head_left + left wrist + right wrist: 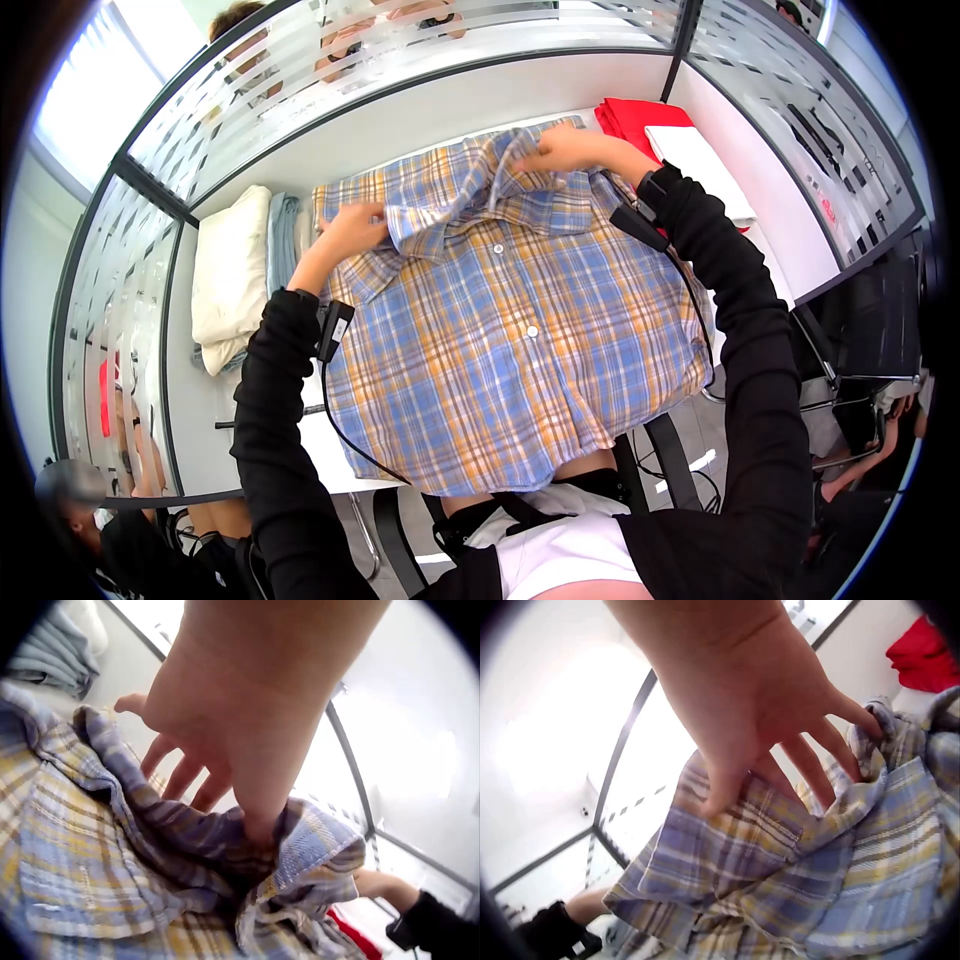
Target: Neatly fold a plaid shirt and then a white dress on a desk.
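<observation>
A blue, yellow and white plaid button-up shirt [470, 350] lies front up, its collar end far from me and its hem over the near table edge. My left hand [355, 230] grips the left part of the collar [315, 844]; its thumb dips into the fold while the other fingers spread behind the cloth. On the right side of the collar, my right hand [565, 150] pinches raised fabric, thumb in front and fingers along the band, as the right wrist view shows. Between the hands the collar stands up, creased. White buttons [532, 331] run down the front placket.
Folded cream cloth [230, 265] and grey-blue cloth [283, 240] lie at the left. Red cloth [640, 118] and white cloth [700, 170] are stacked at the back right. A partition [430, 105] encloses the white table. Cables hang from both wrist cameras.
</observation>
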Demonstrator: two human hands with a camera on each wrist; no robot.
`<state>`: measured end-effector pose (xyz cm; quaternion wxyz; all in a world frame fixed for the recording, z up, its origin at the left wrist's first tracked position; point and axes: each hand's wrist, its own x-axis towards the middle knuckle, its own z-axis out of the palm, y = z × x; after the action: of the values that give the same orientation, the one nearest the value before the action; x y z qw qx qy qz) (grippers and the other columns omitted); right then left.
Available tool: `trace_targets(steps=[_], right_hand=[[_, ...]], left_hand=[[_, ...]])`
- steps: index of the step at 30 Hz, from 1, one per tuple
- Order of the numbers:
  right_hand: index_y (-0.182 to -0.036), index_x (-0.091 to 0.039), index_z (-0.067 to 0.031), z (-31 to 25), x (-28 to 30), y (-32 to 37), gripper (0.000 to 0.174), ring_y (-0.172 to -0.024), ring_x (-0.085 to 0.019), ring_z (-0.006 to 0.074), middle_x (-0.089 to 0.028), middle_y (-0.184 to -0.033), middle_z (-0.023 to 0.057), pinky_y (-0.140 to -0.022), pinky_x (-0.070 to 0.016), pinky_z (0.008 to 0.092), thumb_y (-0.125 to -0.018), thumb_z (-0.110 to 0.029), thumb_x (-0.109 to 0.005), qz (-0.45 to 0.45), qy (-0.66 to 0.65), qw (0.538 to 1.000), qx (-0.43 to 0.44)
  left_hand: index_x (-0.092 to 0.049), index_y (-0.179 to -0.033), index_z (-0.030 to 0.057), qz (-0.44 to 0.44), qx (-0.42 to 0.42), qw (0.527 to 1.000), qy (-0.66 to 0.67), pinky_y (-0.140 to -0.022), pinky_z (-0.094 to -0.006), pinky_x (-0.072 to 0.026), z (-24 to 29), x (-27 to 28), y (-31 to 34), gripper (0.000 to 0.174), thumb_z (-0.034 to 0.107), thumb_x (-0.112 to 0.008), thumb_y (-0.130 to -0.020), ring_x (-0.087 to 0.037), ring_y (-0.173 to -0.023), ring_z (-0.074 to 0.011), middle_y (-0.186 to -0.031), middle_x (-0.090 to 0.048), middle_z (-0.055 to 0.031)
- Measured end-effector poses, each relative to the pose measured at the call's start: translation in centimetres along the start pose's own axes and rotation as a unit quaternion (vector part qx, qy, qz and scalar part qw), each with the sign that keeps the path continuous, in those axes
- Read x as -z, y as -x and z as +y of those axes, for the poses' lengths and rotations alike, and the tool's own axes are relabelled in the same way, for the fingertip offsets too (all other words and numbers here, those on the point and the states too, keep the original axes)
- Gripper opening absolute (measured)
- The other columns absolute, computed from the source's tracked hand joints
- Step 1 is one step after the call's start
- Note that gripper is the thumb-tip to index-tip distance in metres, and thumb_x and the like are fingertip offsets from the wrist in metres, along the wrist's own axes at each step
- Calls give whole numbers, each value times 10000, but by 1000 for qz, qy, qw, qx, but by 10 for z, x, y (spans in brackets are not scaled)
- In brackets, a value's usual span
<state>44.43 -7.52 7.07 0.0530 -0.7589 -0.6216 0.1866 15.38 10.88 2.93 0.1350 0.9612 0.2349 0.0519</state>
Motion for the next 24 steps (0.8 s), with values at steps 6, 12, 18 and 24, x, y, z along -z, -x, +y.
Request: trace_targets(steps=[6,12,18,24], right_hand=[[-987,-572,-94,-6,-45,26,415,-919,-548,273,-538,-1002,91,-737,-460,377,-608,-182,-717,140,299,916,227],[-990,-567,-105,-5,-50,24,347,-938,-542,239,-521,-1018,65,-744,-456,364,-661,-144,-671,140,206,936,248],[-907,-625,-59,-8,5,7,373,-651,-610,278,-636,-725,132,-628,-478,354,-793,-413,-594,243,-116,953,139],[-843,-630,-44,-3,37,-13,490,-556,-562,211,-560,-577,109,-557,-446,333,-828,-520,-511,241,-102,964,40]], left_hand=[[-424,-1256,182,-24,-131,976,-173,-975,-566,-255,52,-12,42,660,85,-660,-647,-415,-1159,-296,-1286,-385,-92],[-585,-1069,120,13,-178,984,-4,-810,-411,-442,42,-20,27,356,172,-627,-719,-569,-941,-260,-1012,-565,-105],[-609,-681,-6,183,29,955,231,-543,-355,-399,32,22,-14,400,364,-568,-827,-505,-530,-215,-592,-564,-134],[-576,-619,-20,303,32,947,101,-488,-367,-362,30,52,-30,498,429,-537,-832,-467,-464,-262,-507,-494,-158]])
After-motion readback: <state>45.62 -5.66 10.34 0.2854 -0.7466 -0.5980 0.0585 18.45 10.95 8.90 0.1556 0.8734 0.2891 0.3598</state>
